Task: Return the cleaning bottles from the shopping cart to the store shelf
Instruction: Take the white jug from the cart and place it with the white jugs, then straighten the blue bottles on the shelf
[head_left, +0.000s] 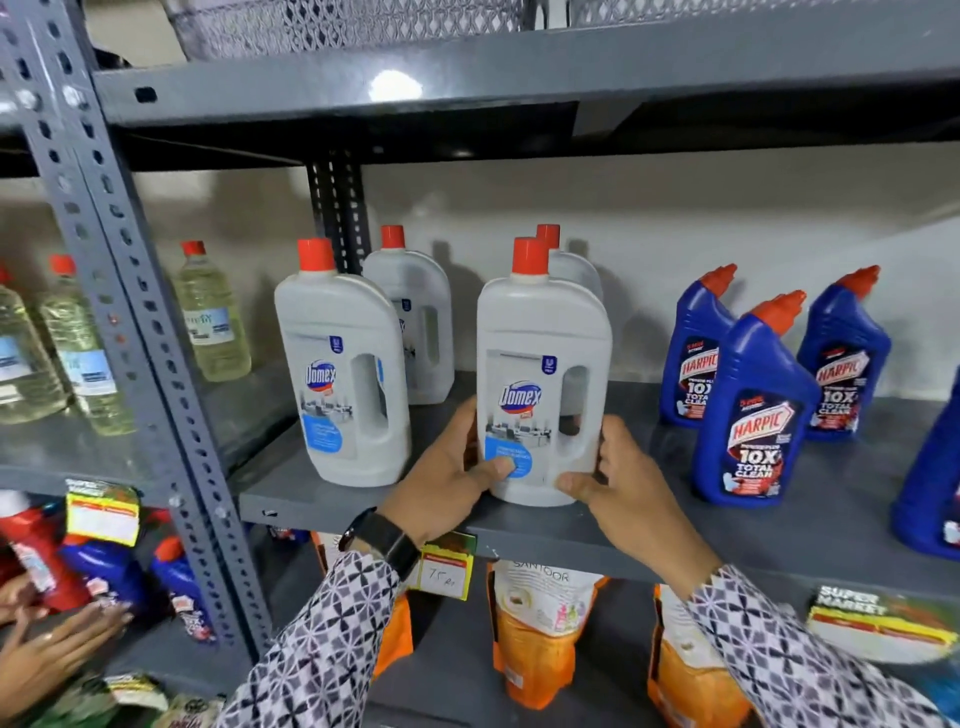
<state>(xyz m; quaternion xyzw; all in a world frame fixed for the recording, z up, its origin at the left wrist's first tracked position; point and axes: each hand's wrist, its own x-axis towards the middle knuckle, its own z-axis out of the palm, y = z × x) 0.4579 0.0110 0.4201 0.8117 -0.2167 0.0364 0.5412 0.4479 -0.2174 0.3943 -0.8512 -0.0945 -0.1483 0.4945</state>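
A white Domex bottle (543, 374) with a red cap stands upright near the front edge of the grey shelf (649, 535). My left hand (447, 478) grips its lower left side, thumb on the blue label. My right hand (618, 483) holds its lower right side. A second Domex bottle (340, 374) stands to the left, and two more Domex bottles (410, 312) are behind. The shopping cart is out of view.
Several blue Harpic bottles (753, 410) stand on the shelf to the right. Clear yellowish bottles (210, 312) fill the left bay behind a perforated upright (135, 312). Orange Santoor pouches (540, 623) sit below. Another person's hands (47, 649) are at the lower left.
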